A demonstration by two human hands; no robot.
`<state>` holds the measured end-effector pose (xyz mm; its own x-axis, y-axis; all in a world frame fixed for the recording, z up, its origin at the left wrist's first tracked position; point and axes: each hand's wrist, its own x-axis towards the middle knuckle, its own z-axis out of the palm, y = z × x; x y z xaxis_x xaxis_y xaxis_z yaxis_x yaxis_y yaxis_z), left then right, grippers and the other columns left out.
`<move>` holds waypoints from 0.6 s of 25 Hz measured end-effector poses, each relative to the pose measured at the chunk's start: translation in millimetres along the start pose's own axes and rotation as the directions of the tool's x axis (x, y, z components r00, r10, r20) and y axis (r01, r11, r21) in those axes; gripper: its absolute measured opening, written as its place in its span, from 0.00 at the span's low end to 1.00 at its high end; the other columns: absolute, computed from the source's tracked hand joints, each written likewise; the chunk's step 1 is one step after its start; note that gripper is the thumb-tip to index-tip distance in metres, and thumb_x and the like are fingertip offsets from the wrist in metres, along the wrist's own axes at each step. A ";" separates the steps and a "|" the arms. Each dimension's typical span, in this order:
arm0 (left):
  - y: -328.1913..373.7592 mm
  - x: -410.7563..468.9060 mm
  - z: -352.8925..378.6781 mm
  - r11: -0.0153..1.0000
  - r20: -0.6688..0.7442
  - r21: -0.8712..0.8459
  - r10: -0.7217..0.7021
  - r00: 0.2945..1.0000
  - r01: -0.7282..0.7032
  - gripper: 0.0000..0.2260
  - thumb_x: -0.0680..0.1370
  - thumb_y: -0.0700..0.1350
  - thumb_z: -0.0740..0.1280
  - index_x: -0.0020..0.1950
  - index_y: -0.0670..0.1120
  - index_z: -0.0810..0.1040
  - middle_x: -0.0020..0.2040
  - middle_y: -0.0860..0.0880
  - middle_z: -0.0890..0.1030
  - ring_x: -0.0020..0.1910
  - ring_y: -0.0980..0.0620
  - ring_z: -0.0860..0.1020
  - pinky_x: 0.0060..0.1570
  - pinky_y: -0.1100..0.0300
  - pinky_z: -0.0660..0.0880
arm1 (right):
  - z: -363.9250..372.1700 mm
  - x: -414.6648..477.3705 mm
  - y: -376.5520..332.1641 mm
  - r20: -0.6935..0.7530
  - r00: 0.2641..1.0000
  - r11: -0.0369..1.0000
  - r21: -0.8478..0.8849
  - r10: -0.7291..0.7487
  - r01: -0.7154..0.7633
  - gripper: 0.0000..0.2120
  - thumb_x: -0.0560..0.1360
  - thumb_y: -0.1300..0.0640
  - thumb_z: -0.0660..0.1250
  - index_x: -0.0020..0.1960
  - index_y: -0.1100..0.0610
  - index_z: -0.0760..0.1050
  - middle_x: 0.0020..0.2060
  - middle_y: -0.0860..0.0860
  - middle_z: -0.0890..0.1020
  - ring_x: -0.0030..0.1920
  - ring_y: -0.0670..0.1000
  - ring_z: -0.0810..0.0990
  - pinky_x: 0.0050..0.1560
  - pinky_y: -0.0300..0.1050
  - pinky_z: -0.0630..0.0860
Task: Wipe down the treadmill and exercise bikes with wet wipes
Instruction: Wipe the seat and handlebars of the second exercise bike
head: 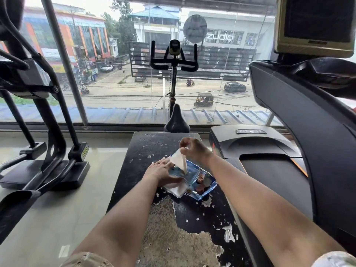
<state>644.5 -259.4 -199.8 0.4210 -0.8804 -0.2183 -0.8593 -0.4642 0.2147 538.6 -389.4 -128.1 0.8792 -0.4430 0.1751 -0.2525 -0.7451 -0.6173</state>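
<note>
A blue pack of wet wipes [200, 183] lies on a worn black bench [146, 147] with peeling paint. My left hand [159, 169] lies flat on the pack's left side, fingers straight, holding it down. My right hand [192, 149] pinches a white wipe [180, 160] and holds it up, its lower end still in the pack's opening. The exercise bike [174, 60] stands straight ahead by the window, saddle just past the bench. The black treadmill [300, 120] fills the right side.
An elliptical trainer [48, 112] stands on the tiled floor at left, its pedal [15, 199] near my left arm. A large glass window [115, 83] runs across the front. A monitor [316, 26] sits above the treadmill at top right.
</note>
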 end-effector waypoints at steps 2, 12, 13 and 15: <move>0.6 -2.1 -1.0 1.000 -0.012 -0.009 0.019 1.000 -0.019 0.43 0.71 0.75 0.60 0.79 0.55 0.55 0.81 0.49 0.52 0.79 0.50 0.50 0.77 0.47 0.49 | -4.6 2.4 -1.3 -0.041 0.999 1.000 -0.011 -0.011 0.011 0.04 0.72 0.63 0.68 0.46 0.61 0.79 0.40 0.51 0.79 0.43 0.50 0.77 0.50 0.47 0.74; -1.4 -5.7 -18.5 0.995 0.005 -0.092 0.045 0.999 -0.044 0.40 0.71 0.70 0.66 0.78 0.62 0.54 0.80 0.48 0.58 0.77 0.47 0.59 0.76 0.49 0.57 | -39.8 18.1 -22.9 -0.126 0.983 0.987 -0.099 -0.136 0.124 0.03 0.72 0.64 0.69 0.45 0.62 0.79 0.42 0.51 0.76 0.43 0.48 0.74 0.43 0.37 0.67; -6.9 -6.8 -22.5 0.989 -0.006 -0.138 0.050 0.999 -0.051 0.40 0.71 0.69 0.68 0.78 0.63 0.54 0.79 0.48 0.59 0.77 0.47 0.61 0.75 0.49 0.59 | -41.8 19.0 -26.1 -0.114 0.983 0.987 -0.097 -0.141 0.130 0.03 0.72 0.64 0.69 0.46 0.62 0.79 0.41 0.50 0.78 0.43 0.48 0.75 0.42 0.36 0.68; -20.2 -13.6 -32.6 0.976 -0.034 -0.213 0.039 0.999 -0.045 0.43 0.69 0.68 0.71 0.78 0.65 0.52 0.79 0.49 0.59 0.76 0.46 0.62 0.74 0.47 0.61 | -42.0 24.0 -29.8 -0.103 0.983 0.985 -0.098 -0.150 0.140 0.04 0.73 0.63 0.69 0.47 0.61 0.78 0.40 0.51 0.79 0.42 0.49 0.77 0.42 0.36 0.69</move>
<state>665.6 -241.2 -170.2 0.3967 -0.9007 -0.1772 -0.7959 -0.4337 0.4224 550.3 -398.8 -73.3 0.8609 -0.3751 0.3438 -0.1653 -0.8453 -0.5081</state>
